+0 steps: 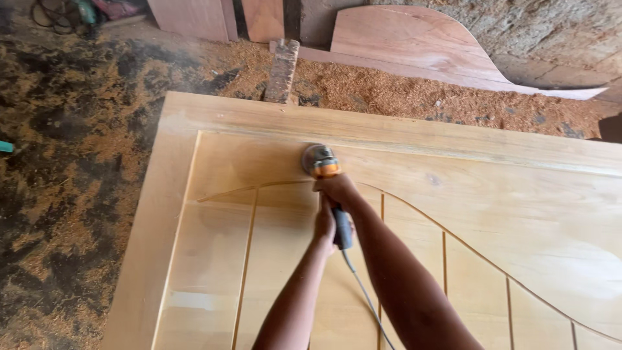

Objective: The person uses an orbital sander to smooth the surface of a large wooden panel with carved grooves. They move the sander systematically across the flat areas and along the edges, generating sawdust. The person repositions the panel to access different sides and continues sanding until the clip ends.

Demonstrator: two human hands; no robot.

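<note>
Both hands are gripping the angle grinder (322, 170): right hand (335, 189) closed near its head, left hand (325, 223) wrapping the handle behind, tool pointing away across the wooden door (453, 194).

One head-worn camera, looking steeply down from close above the wooden door panel (453, 214), facing away from the person toward the far sawdust-covered floor (71, 162).

sawdust floor (71, 194), curved boards (414, 45), brick (282, 71)
</note>
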